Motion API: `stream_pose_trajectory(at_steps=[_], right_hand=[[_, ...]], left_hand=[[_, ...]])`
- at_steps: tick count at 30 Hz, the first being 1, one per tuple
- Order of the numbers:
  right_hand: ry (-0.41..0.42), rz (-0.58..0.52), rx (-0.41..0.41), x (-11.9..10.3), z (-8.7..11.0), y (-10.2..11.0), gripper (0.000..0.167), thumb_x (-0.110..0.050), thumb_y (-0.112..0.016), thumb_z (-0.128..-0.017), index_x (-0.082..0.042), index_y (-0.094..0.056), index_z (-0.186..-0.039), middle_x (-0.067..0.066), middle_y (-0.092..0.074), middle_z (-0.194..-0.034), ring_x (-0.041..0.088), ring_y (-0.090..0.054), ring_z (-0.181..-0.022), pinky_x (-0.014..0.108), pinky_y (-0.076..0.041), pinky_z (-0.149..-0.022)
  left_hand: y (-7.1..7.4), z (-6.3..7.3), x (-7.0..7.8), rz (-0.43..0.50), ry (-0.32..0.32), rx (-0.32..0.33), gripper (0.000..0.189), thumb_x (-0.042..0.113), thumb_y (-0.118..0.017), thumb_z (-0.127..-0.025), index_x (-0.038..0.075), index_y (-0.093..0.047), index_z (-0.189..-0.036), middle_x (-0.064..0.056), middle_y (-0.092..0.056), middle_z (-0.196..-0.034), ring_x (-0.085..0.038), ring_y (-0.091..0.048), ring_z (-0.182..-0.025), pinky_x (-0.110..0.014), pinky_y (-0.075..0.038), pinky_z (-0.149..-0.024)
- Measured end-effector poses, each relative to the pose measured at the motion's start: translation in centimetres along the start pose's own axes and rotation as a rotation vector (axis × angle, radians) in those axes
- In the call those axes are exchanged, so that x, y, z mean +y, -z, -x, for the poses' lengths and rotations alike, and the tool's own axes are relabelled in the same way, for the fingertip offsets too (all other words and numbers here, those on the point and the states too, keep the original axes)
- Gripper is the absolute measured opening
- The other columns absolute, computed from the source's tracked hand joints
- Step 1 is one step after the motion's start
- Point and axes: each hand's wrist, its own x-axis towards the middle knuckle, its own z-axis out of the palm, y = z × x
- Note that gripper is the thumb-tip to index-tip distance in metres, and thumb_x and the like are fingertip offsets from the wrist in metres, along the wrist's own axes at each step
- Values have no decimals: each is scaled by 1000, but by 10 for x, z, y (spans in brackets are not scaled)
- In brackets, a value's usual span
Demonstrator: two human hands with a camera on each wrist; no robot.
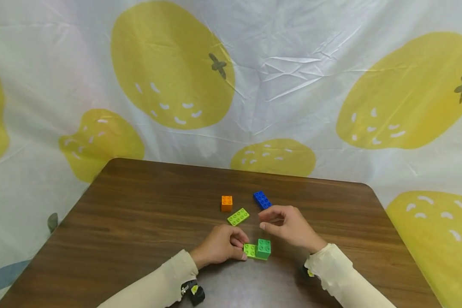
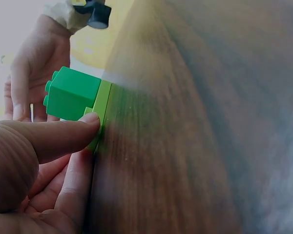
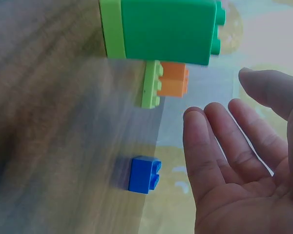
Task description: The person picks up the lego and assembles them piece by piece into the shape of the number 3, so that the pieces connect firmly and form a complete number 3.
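Note:
Thumb and fingers of my left hand (image 1: 220, 245) pinch the left end of a thin lime-green building brick (image 1: 249, 249). A taller green brick (image 1: 263, 250) is stacked on that brick's right end, studs up. In the left wrist view, the thumb presses the edge of the lime brick (image 2: 103, 100), which lies low against the table. My right hand (image 1: 290, 226) is held above the table, behind and right of the stack, its fingers loosely bent with nothing between them. A long blue brick (image 1: 262, 199) lies just beyond its fingertips.
A second thin lime-green brick (image 1: 238, 217) lies behind the stack. An orange brick (image 1: 226, 203) stands farther back. All rest on a brown wooden table (image 1: 146, 214), whose far edge meets a white curtain (image 1: 200, 147) with yellow fruit prints.

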Motion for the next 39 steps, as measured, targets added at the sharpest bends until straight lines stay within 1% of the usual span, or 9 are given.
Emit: stream_pose_trajectory(at_steps=[5,13,16,20,23,26,28,32,39], right_hand=[[-26,2,57,10,-11,2,32,-23,-81,-95,-5,-76,-121,13,-79,-113,17,-76,-101,32,-61,-91],[-41,23,158,27,-28,7,27,-24,-82,-94,-9,-78,-116,2,-80,-107,17,-75,-99,31,-61,-89],[-46,34,182,30,-33,8,26,-25,-82,-95,-10,-78,-116,3,-80,-109,18,-75,-100,34,-62,-90],[-50,48,194,32,-36,10,25,-26,-81,-96,-12,-78,-117,4,-80,-113,20,-76,-103,41,-63,-91],[-53,62,199,33,-37,10,25,-26,-80,-96,-13,-78,-117,4,-80,-113,20,-76,-102,43,-64,-90],[-59,66,205,34,-39,10,25,-26,-81,-96,-13,-78,-116,3,-80,-111,20,-77,-101,43,-64,-89],[-66,66,213,34,-41,10,25,-24,-81,-95,-11,-78,-116,5,-80,-111,22,-77,-101,42,-64,-88],[-99,83,228,34,-45,10,26,-22,-82,-94,-9,-78,-117,7,-80,-110,23,-77,-102,41,-64,-88],[-137,145,234,38,-50,11,28,-24,-83,-93,-13,-78,-118,5,-80,-112,25,-76,-106,44,-63,-90]], left_hand=[[0,1,0,17,6,-8,33,7,-95,-74,7,-78,-103,-1,-77,-93,-6,-69,-83,-19,-57,-75],[-1,0,-4,25,10,-5,35,6,-96,-73,7,-78,-103,0,-76,-90,-7,-68,-82,-18,-57,-73],[-1,-1,-4,26,9,1,35,5,-96,-72,7,-78,-102,1,-76,-89,-7,-68,-82,-17,-57,-72],[-2,-1,-3,26,13,1,35,4,-96,-72,7,-78,-102,0,-76,-90,-7,-68,-82,-17,-57,-72],[-2,-1,-3,21,15,-2,35,5,-96,-73,7,-78,-103,1,-76,-90,-7,-68,-82,-17,-56,-72],[-2,0,-3,23,16,-4,34,4,-95,-73,7,-78,-102,0,-76,-90,-7,-68,-82,-17,-56,-72],[-2,0,-3,27,13,-3,34,4,-95,-73,6,-77,-102,0,-76,-90,-7,-68,-82,-17,-56,-71],[-2,1,-3,33,19,-2,34,3,-95,-73,6,-77,-102,0,-76,-90,-6,-68,-81,-16,-56,-71],[-1,1,-1,39,21,-3,34,3,-95,-73,6,-78,-102,-1,-76,-90,-6,-68,-81,-16,-56,-72]])
